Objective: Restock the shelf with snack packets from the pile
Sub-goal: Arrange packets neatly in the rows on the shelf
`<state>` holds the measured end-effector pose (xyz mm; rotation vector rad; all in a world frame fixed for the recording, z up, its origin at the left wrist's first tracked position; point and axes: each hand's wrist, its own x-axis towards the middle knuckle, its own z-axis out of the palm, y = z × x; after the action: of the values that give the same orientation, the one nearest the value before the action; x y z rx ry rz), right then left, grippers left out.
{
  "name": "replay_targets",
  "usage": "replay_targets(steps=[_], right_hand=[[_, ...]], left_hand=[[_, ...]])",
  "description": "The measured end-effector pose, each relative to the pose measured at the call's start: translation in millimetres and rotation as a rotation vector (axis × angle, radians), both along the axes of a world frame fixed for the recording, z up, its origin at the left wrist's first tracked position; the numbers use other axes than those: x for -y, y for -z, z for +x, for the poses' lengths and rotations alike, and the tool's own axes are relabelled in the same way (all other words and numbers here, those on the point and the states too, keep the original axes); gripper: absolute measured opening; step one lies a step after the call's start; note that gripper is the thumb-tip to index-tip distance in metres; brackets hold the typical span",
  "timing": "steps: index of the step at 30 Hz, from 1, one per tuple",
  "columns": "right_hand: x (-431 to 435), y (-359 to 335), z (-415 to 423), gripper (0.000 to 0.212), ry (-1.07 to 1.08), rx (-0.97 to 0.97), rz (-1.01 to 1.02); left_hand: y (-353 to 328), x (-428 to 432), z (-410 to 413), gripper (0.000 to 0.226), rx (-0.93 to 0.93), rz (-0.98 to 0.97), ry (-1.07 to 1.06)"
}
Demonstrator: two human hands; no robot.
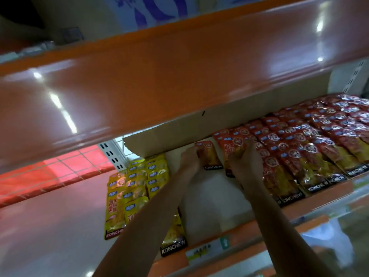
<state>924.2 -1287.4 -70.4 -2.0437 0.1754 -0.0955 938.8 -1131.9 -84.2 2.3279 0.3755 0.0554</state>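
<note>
Two hands work side by side in the middle of the frame, reaching onto the white shelf [209, 198] beneath a glossy orange upper shelf [139, 76]. The left hand [190, 159] has its fingers [197, 156] curled round the left edge of a lone red packet [210, 156], which lies flat on the bare white shelf with its black KONCHEW strip toward the shelf's front. Just to the right, the right hand [246, 164] grips a second red packet [229, 148] with bent fingers, at the left end of the red rows [311, 144]. These rows overlap like shingles and fill the right of the frame. The two held packets lie just beside each other. Yellow packets [135, 186] are stacked at the left of the shelf, beside the left forearm. A brown cardboard wall [199, 124] stands behind the packets. A price label strip [207, 252] runs along the shelf's front edge at lower centre. Motion blur softens the finer detail.
</note>
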Motion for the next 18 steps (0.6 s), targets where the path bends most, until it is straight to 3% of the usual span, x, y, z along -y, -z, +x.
replay_targets(steps=[3, 14, 18], right_hand=[[4, -1, 1, 0.055, 0.007, 0.077, -0.051], [9, 0, 8, 0.049, -0.05, 0.119, -0.107], [4, 1, 13, 0.052, -0.089, 0.146, -0.137]], left_hand=[[1, 6, 5, 0.032, -0.01, 0.018, 0.04], [8, 14, 26, 0.026, -0.031, 0.237, 0.017], [2, 21, 13, 0.031, 0.192, 0.151, -0.065]])
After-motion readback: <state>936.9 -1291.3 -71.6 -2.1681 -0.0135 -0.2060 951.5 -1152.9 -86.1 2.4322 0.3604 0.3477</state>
